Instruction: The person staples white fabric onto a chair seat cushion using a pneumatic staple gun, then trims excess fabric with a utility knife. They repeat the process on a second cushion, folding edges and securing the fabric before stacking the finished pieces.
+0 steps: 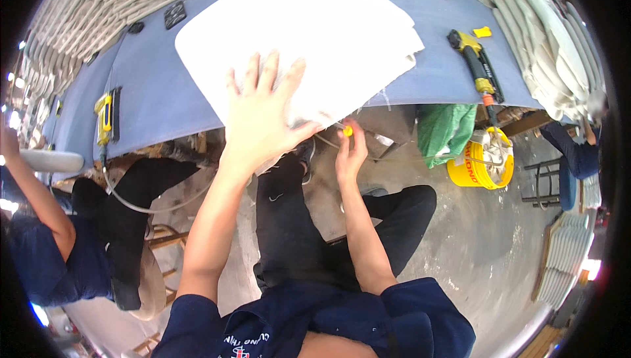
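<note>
The left hand point(264, 116) is spread flat, gripping nothing, on the white pad point(315, 16), which extends beyond its fingertips over the blue bench point(148, 98), upper centre; the right hand point(351, 153), fingers curled round a yellow-handled tool point(348, 131), is at the pad's lower edge; right of centre, a yellow bucket point(485, 177) holds pale material point(497, 162), beside a green bag point(445, 131)

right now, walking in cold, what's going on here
A seated person is working on a large white panel at a blue-covered table. Their left hand is spread flat on it, while the right hand holds a small yellow-handled tool by its near edge; whether the tip touches is unclear. What looks like a yellow-and-black staple gun lies unheld to the right.
</note>
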Demonstrator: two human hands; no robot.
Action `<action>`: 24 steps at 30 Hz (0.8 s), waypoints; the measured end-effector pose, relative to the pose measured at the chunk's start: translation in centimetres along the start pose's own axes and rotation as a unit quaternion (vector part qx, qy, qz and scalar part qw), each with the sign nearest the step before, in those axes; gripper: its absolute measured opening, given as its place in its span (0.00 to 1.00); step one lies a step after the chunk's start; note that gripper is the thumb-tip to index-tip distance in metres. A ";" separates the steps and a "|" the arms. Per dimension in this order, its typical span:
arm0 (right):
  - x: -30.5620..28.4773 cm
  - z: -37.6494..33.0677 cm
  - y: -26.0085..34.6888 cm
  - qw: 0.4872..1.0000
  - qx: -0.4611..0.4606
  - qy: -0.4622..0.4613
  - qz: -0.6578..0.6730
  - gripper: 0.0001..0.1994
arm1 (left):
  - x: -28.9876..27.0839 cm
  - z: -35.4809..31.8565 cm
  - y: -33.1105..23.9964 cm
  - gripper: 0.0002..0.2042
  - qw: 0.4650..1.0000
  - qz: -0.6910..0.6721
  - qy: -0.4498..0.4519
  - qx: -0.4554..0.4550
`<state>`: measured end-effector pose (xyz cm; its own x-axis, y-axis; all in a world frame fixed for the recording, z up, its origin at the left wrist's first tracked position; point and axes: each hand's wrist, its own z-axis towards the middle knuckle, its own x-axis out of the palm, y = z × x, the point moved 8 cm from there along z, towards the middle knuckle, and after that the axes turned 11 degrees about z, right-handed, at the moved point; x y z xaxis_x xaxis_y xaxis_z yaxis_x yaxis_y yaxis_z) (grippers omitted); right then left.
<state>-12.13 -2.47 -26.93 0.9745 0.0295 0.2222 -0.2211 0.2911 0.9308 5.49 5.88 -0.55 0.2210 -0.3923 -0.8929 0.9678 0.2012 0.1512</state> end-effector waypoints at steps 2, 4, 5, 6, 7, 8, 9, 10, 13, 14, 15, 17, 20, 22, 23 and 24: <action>-0.9 -1.9 -0.8 0.983 0.076 -0.004 0.166 0.13 | 0.0 0.4 -0.3 0.48 1.000 -0.007 -0.003 0.011; -1.1 -4.2 -0.5 0.896 0.238 -0.139 0.349 0.13 | -0.1 0.2 -0.3 0.48 1.000 -0.002 0.001 0.007; -1.3 -4.9 0.0 0.839 0.286 -0.206 0.413 0.13 | -0.2 0.1 -0.3 0.48 1.000 -0.001 0.000 0.006; -0.7 -4.8 0.6 0.758 0.342 -0.234 0.504 0.13 | -0.2 0.0 -0.4 0.47 1.000 0.000 -0.001 0.006; 0.5 -3.9 2.1 0.664 0.369 -0.151 0.632 0.13 | -0.3 0.2 -0.6 0.47 1.000 -0.001 -0.006 0.009; 1.4 -2.8 4.2 0.548 0.384 -0.058 0.741 0.14 | -0.3 0.1 -0.5 0.47 1.000 0.001 -0.007 0.009; 2.0 -2.1 7.0 0.414 0.388 0.040 0.822 0.14 | -0.3 0.1 -0.5 0.46 1.000 -0.001 -0.010 0.014; 1.7 -2.0 7.3 0.582 0.361 0.001 0.729 0.15 | -0.3 0.0 -0.4 0.46 1.000 -0.002 -0.013 0.017; -1.3 -3.6 10.3 0.822 0.253 -0.111 0.499 0.15 | -0.6 -0.2 -1.0 0.41 0.999 -0.009 -0.026 0.018; -1.9 -4.1 12.5 0.884 0.193 -0.111 0.411 0.15 | -0.8 -0.1 -0.9 0.38 0.999 -0.008 -0.034 0.013; -2.7 -3.8 13.3 0.917 0.122 -0.093 0.369 0.12 | -0.9 0.3 -0.8 0.34 0.997 -0.056 -0.048 0.019; -4.2 -0.3 15.2 0.970 0.111 -0.023 0.216 0.11 | -0.9 0.2 -0.3 0.26 0.986 -0.148 -0.069 0.022; -5.3 11.2 18.4 0.995 0.084 0.043 0.025 0.14 | -3.2 -1.1 2.9 0.16 0.914 -0.331 -0.229 0.055; -9.5 19.9 20.3 0.948 -0.113 0.025 -0.296 0.24 | -3.9 -2.2 4.3 0.15 0.902 -0.353 -0.247 -0.013; -10.1 22.2 22.1 0.906 -0.209 0.021 -0.369 0.24 | -4.1 -3.1 5.0 0.14 0.897 -0.359 -0.254 -0.049; -10.0 22.3 24.0 0.882 -0.260 0.027 -0.393 0.23 | -4.9 -4.6 6.0 0.13 0.899 -0.310 -0.303 -0.058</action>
<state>-27.98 -17.11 -0.32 0.8228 -0.3356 -0.4587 0.5564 0.6403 0.5296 9.66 13.16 2.83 -0.2979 -0.8717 -0.3891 0.9162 -0.1468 -0.3728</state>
